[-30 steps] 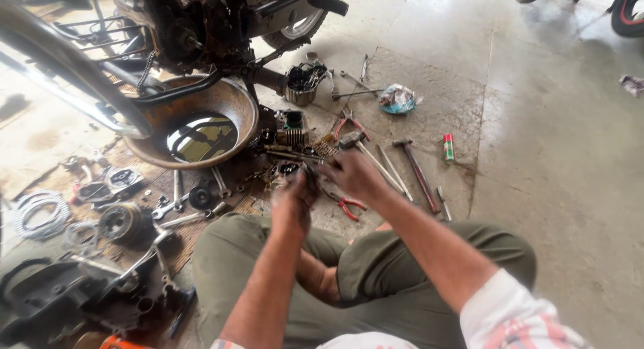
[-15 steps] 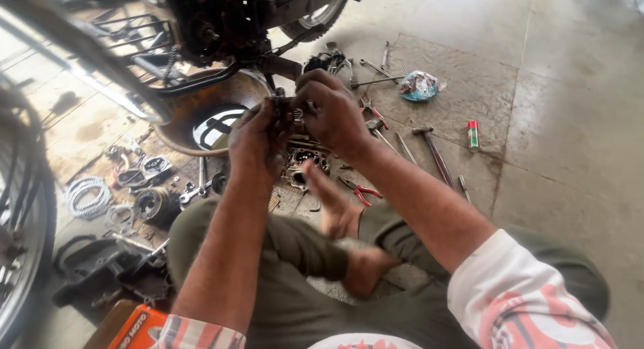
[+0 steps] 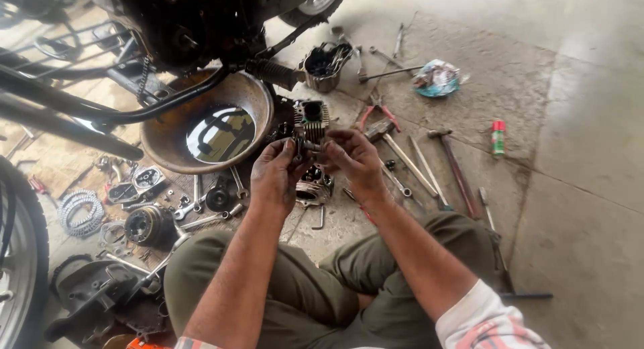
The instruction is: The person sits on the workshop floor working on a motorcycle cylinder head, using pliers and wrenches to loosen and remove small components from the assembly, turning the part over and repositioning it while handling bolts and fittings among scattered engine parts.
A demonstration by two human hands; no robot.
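Left hand point(image 3: 276, 174) and right hand point(image 3: 352, 160) grip a finned engine cylinder point(image 3: 310, 124) between them, raised above the concrete floor point(image 3: 590, 161). Oil pan point(image 3: 215, 124) with dark liquid lies just left of it, under the motorcycle frame point(image 3: 100, 111). Hammer point(image 3: 453, 168), pliers point(image 3: 376, 111) and wrenches lie on the floor to the right. Chain point(image 3: 79, 211) near the floor's left edge.

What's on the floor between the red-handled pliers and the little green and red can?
In the head view, a hammer lies between the pliers and the can, with bare concrete on either side of it.
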